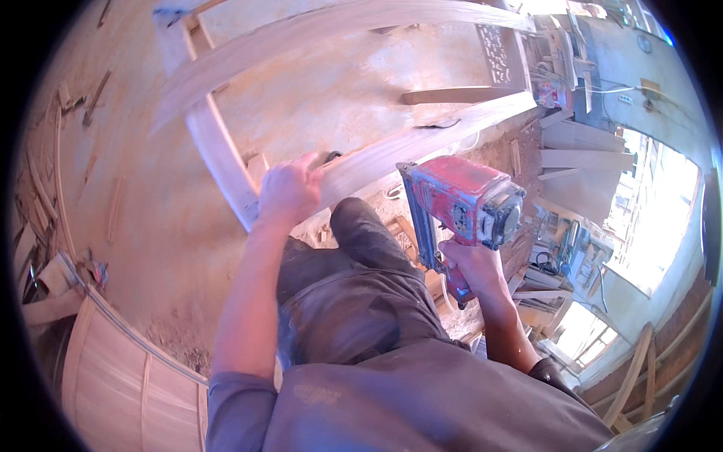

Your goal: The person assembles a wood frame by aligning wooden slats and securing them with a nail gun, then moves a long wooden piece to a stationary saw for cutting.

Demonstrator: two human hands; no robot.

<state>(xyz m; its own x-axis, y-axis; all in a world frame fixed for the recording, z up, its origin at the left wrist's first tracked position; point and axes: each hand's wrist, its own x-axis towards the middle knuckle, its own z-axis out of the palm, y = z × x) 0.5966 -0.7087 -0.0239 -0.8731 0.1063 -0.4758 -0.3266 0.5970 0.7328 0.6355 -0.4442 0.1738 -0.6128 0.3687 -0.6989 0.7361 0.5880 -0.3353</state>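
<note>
We judge the work to be partway along: the wooden frame [218, 154] already has its outline laid out, but the pictures do not show which joints are fixed. It sits in front of us, over the dusty floor [135, 196]. The near rail [422, 151] runs from our left hand [289, 194] towards the right end, and the far rail [324, 39] crosses the left side of the frame higher up. At the right end we see a perforated panel [493, 54], and a short board [459, 95] reaches inwards there; we cannot tell whether either is fastened.

Our left hand lies at the near left corner and hides the meeting of the two pieces, so whether that joint is closed or nailed we cannot say. How tightly this grip closes on the wood is not clear either. Our right hand [477, 265] has its grip wrapped round the handle of a red nail gun [459, 187], held up to the right of the corner, its nose towards the near rail; whether they touch we cannot tell. No nail heads can be made out, so we count the fastening at this corner as possibly left to do.
</note>
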